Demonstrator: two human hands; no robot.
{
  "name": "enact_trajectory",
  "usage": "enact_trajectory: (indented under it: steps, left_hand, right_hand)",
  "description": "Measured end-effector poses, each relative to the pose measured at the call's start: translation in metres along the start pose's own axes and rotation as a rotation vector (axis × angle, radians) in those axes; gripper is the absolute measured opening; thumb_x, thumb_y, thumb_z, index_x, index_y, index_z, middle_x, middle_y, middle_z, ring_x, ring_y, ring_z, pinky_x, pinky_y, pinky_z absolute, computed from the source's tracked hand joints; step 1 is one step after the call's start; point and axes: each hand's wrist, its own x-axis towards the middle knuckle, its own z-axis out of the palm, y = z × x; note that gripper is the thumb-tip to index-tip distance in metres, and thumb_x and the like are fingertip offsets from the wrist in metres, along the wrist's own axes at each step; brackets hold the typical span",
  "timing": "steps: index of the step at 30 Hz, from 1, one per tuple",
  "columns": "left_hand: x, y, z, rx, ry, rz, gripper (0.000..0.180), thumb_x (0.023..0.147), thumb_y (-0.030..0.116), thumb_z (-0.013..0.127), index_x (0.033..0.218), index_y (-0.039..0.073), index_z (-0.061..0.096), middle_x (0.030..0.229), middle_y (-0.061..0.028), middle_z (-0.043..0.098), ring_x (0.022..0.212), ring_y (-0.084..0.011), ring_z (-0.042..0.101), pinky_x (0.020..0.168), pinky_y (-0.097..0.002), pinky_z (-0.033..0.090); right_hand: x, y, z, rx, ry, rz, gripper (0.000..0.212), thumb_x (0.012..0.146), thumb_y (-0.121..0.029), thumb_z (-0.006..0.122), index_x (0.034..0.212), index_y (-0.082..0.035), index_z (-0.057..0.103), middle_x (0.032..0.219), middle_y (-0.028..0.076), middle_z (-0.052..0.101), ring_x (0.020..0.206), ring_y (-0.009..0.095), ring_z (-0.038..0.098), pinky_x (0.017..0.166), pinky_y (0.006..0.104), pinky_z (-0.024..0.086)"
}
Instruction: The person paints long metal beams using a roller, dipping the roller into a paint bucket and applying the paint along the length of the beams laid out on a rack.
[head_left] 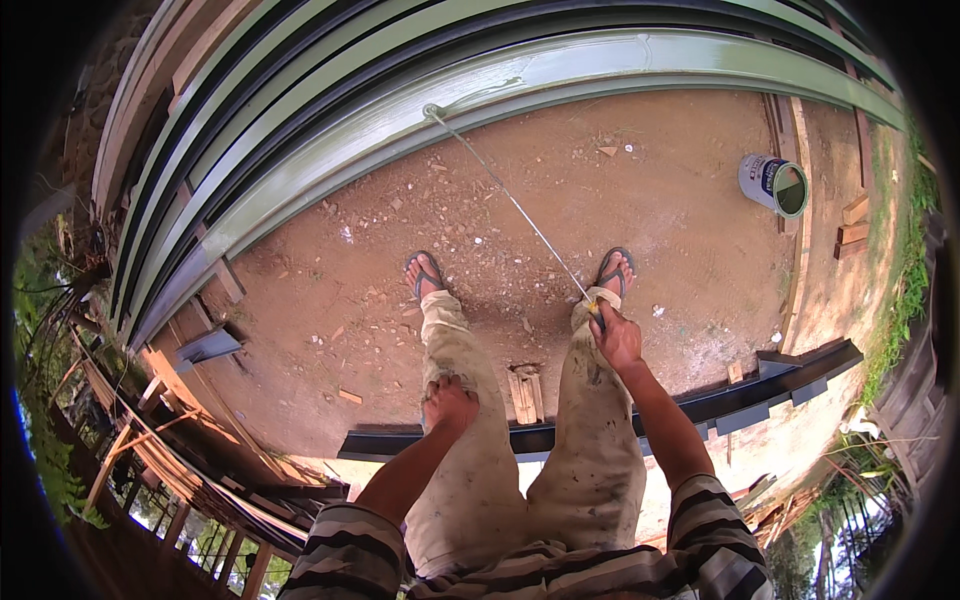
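Note:
My right hand (617,338) is closed around the handle of a paint roller (512,203) with a long thin metal rod. The small roller head (432,111) touches a pale green beam (560,65), where a wet, glossy patch shows beside it. My left hand (450,405) is closed at my left knee, against the stained trousers; whatever its fingers hold, if anything, is hidden. Off to the right a paint can (774,185) stands open on the dirt, with dark green paint inside.
Several more green beams lie parallel beyond the near one. Close behind my feet a dark metal length (700,405) crosses the ground. Wooden planks (800,230) edge the right side, and a short metal offcut (208,346) lies at left. Bare dirt (340,270) with chips surrounds my sandals.

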Motion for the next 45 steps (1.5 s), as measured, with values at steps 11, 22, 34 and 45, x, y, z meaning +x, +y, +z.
enact_trajectory:
  steps: [11,22,34,45]
  left_hand:
    - [-0.006,-0.057,0.017,-0.238,-0.01,0.008,0.047,0.086,0.034,0.059,0.126,0.009,0.057,0.137,-0.0112,0.049,0.132,-0.0346,0.044,0.098,-0.0502,0.049]
    - [0.007,-0.167,-0.005,-0.651,0.038,-0.008,0.039,0.084,0.025,0.059,0.118,0.007,0.057,0.129,-0.0121,0.056,0.124,-0.0344,0.051,0.095,-0.0494,0.052]
    - [0.025,-0.215,-0.019,-0.772,-0.025,-0.059,0.039,0.085,0.028,0.057,0.119,0.008,0.057,0.127,-0.0106,0.06,0.123,-0.031,0.053,0.094,-0.0484,0.052]
    - [0.022,-0.17,-0.034,-0.563,-0.026,-0.023,0.043,0.085,0.029,0.059,0.122,0.008,0.057,0.127,-0.0134,0.059,0.123,-0.0349,0.053,0.096,-0.0485,0.051]
  right_hand:
    - [0.071,-0.206,0.074,-0.09,-0.298,-0.3,0.038,0.096,-0.029,0.056,0.129,-0.013,0.047,0.103,0.021,0.068,0.081,0.044,0.068,0.071,0.0539,0.055]
    - [0.128,-0.445,0.223,-0.101,-0.253,-0.587,0.033,0.096,-0.026,0.057,0.124,-0.011,0.047,0.094,0.022,0.069,0.078,0.045,0.067,0.071,0.055,0.053]
    - [0.167,-0.589,0.271,-0.234,-0.364,-0.635,0.041,0.094,-0.026,0.059,0.128,-0.009,0.046,0.097,0.021,0.068,0.082,0.042,0.069,0.075,0.0516,0.055]
    - [0.122,-0.326,0.117,-0.326,-0.376,-0.379,0.049,0.093,-0.024,0.06,0.138,-0.013,0.043,0.104,0.02,0.066,0.081,0.043,0.069,0.073,0.0527,0.054]
